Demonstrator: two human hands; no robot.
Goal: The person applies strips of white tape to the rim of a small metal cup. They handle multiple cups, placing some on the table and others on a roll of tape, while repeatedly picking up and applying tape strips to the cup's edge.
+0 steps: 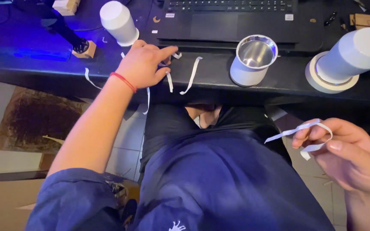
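Beside steel cup [254, 60], left hand [142, 65] — tape strips [192, 75]

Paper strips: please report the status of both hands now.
Left hand pinching a strip at desk edge. Right hand holds a looped strip over lap. Open cup beside loose strips.

- Laptop [232, 19] sits at twelve o'clock, behind the open cup [253, 60].
- Tape roll [327, 81] lies at two o'clock, a cup [352, 55] standing in it.
- Left hand [144, 64] rests on the desk edge [219, 83] at eleven o'clock, strips [192, 75] just right.
- Right hand [347, 156] at four o'clock, a strip [298, 130] in it.
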